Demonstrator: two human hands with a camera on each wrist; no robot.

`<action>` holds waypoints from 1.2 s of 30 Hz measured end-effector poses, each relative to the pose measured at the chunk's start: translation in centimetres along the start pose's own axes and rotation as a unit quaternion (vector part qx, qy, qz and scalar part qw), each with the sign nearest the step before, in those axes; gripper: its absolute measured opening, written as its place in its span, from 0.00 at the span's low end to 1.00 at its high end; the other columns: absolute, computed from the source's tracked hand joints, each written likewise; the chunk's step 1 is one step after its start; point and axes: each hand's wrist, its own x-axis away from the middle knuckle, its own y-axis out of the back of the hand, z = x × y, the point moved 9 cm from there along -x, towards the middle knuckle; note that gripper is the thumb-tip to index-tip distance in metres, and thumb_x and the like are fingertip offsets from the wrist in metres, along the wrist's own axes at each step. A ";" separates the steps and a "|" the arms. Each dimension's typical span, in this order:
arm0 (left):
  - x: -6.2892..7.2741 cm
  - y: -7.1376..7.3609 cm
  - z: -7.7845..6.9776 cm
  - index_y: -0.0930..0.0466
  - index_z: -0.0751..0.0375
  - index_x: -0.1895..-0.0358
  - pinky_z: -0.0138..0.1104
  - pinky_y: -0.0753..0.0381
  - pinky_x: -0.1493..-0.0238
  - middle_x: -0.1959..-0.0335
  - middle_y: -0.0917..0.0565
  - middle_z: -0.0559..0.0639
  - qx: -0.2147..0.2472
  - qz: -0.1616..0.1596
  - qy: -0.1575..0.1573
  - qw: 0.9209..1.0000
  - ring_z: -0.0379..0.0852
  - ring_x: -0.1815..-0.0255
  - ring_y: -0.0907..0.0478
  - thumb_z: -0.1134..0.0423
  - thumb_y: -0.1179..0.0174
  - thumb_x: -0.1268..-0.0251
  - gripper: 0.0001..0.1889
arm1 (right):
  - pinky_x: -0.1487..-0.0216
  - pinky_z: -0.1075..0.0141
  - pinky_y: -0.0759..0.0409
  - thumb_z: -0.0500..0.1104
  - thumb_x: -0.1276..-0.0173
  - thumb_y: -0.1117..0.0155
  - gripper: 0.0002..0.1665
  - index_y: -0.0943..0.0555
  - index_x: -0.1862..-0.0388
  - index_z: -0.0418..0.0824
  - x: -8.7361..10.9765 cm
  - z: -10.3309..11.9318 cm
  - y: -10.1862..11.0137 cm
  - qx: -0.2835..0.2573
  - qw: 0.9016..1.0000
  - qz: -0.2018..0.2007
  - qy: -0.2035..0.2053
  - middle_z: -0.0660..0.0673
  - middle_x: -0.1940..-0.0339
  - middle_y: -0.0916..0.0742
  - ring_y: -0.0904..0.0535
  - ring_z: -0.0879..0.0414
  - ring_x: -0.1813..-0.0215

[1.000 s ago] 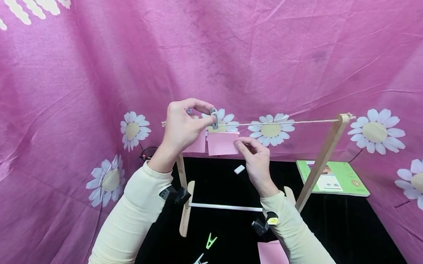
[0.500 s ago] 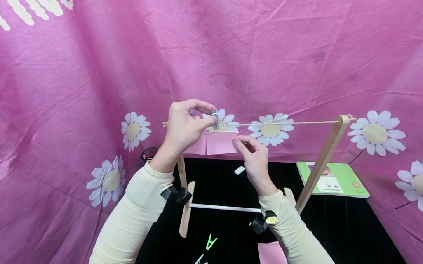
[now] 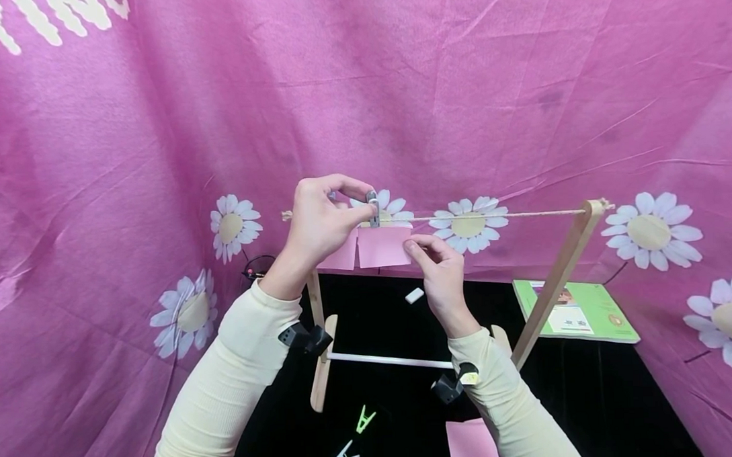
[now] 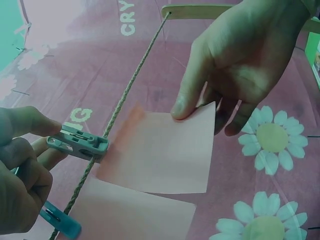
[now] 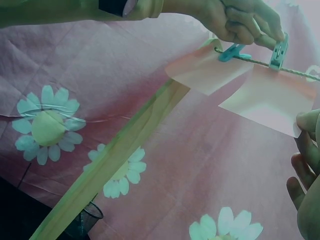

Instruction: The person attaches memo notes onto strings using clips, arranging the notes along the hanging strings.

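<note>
My left hand (image 3: 320,220) pinches a grey clothespin (image 4: 79,142) between thumb and forefinger, its jaws at the rope (image 4: 121,102). Right at the tip of that clothespin is the top edge of a pink paper square (image 3: 383,247). The thumb and fingers of my right hand (image 3: 443,273) pinch this square near its lower right corner. To its left hangs another pink paper square (image 5: 207,72), held on the rope by a blue clothespin (image 5: 234,52). My left hand hides that blue clothespin in the head view.
The rope spans a wooden frame with a right post (image 3: 555,282) and a white crossbar (image 3: 389,360). On the black table lie a green clothespin (image 3: 364,419), a white clothespin (image 3: 344,456), a pink paper sheet (image 3: 472,443), a white block (image 3: 414,295) and a green book (image 3: 577,308).
The grey clothespin has come down slightly, and its tip now meets the top edge of the paper square. The right hand has shifted a little left and keeps its pinch.
</note>
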 end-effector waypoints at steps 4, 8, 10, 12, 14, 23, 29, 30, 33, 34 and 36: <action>0.0 0.0 -0.1 0.10 0.64 0.63 0.25 0.36 0.84 0.69 0.11 0.57 -0.010 -0.003 -0.005 1.000 0.32 0.87 0.33 0.71 0.28 0.51 0.09 | 0.60 0.74 0.22 0.29 0.35 0.33 0.12 0.12 0.66 0.46 0.0 -0.1 0.1 0.006 1.000 0.000 -0.008 0.56 0.71 0.12 0.19 0.65 0.66; 0.0 0.1 -0.1 0.10 0.64 0.64 0.25 0.35 0.83 0.70 0.11 0.57 -0.018 -0.007 -0.009 1.000 0.32 0.86 0.32 0.71 0.27 0.51 0.09 | 0.60 0.74 0.22 0.28 0.35 0.34 0.12 0.12 0.66 0.45 0.1 -0.1 0.0 0.005 1.000 0.000 -0.011 0.56 0.71 0.12 0.19 0.65 0.66; 0.0 0.1 -0.1 0.10 0.64 0.64 0.25 0.35 0.82 0.70 0.10 0.57 -0.020 -0.010 -0.012 1.000 0.32 0.85 0.32 0.71 0.27 0.51 0.09 | 0.60 0.74 0.22 0.28 0.35 0.33 0.12 0.12 0.66 0.45 0.1 -0.2 0.0 0.005 1.000 -0.001 -0.012 0.56 0.71 0.12 0.19 0.65 0.66; 0.0 0.2 -0.2 0.10 0.64 0.64 0.25 0.35 0.82 0.70 0.10 0.57 -0.018 -0.011 -0.015 1.000 0.32 0.85 0.32 0.71 0.28 0.52 0.09 | 0.59 0.74 0.22 0.30 0.35 0.32 0.11 0.12 0.67 0.45 0.1 -0.2 0.1 0.005 1.000 -0.002 -0.013 0.54 0.70 0.12 0.18 0.65 0.65; 0.0 0.2 -0.3 0.10 0.64 0.64 0.25 0.36 0.83 0.70 0.10 0.56 -0.016 -0.011 -0.015 1.000 0.32 0.86 0.33 0.71 0.28 0.51 0.09 | 0.58 0.73 0.21 0.31 0.35 0.31 0.09 0.12 0.67 0.46 0.2 -0.3 0.2 0.005 1.000 -0.004 -0.016 0.52 0.70 0.11 0.18 0.65 0.65; 0.0 0.1 -0.2 0.10 0.63 0.64 0.25 0.38 0.84 0.69 0.10 0.55 -0.017 -0.001 0.000 1.000 0.33 0.87 0.34 0.71 0.28 0.51 0.08 | 0.57 0.73 0.22 0.31 0.36 0.31 0.11 0.12 0.67 0.47 0.2 -0.4 0.4 -0.002 1.000 -0.009 -0.017 0.54 0.70 0.12 0.18 0.65 0.65; 0.0 0.1 -0.2 0.10 0.63 0.64 0.26 0.33 0.82 0.69 0.10 0.56 -0.023 0.005 0.000 1.000 0.34 0.86 0.30 0.70 0.28 0.51 0.08 | 0.57 0.73 0.22 0.31 0.35 0.31 0.11 0.13 0.67 0.48 0.2 -0.3 0.4 -0.006 1.000 -0.007 -0.013 0.53 0.70 0.12 0.18 0.65 0.65; -0.1 0.1 -0.2 0.10 0.63 0.64 0.26 0.31 0.81 0.69 0.10 0.56 -0.024 0.006 0.000 1.000 0.34 0.85 0.29 0.70 0.28 0.51 0.08 | 0.57 0.73 0.22 0.32 0.35 0.30 0.10 0.13 0.67 0.48 0.2 -0.2 0.4 -0.007 1.000 -0.006 -0.012 0.53 0.70 0.12 0.18 0.64 0.65; -0.1 0.1 -0.2 0.10 0.63 0.64 0.26 0.28 0.79 0.69 0.10 0.56 -0.024 0.010 0.003 1.000 0.35 0.84 0.26 0.70 0.28 0.50 0.08 | 0.57 0.73 0.21 0.34 0.36 0.29 0.08 0.13 0.67 0.48 0.2 -0.2 0.4 -0.009 1.000 -0.006 -0.012 0.52 0.70 0.12 0.18 0.64 0.64; -0.1 0.1 -0.2 0.10 0.63 0.64 0.26 0.28 0.78 0.69 0.10 0.56 -0.024 0.012 0.005 1.000 0.35 0.83 0.25 0.70 0.29 0.50 0.08 | 0.57 0.73 0.21 0.34 0.36 0.29 0.08 0.13 0.67 0.48 0.2 -0.2 0.4 -0.010 1.000 -0.006 -0.012 0.51 0.70 0.12 0.18 0.64 0.64; -0.1 0.1 -0.1 0.10 0.64 0.63 0.27 0.26 0.77 0.69 0.10 0.56 -0.021 0.017 0.011 1.000 0.36 0.81 0.22 0.71 0.29 0.50 0.09 | 0.57 0.73 0.21 0.35 0.36 0.28 0.07 0.12 0.67 0.48 0.2 -0.2 0.4 -0.011 1.000 -0.007 -0.015 0.51 0.70 0.12 0.18 0.64 0.64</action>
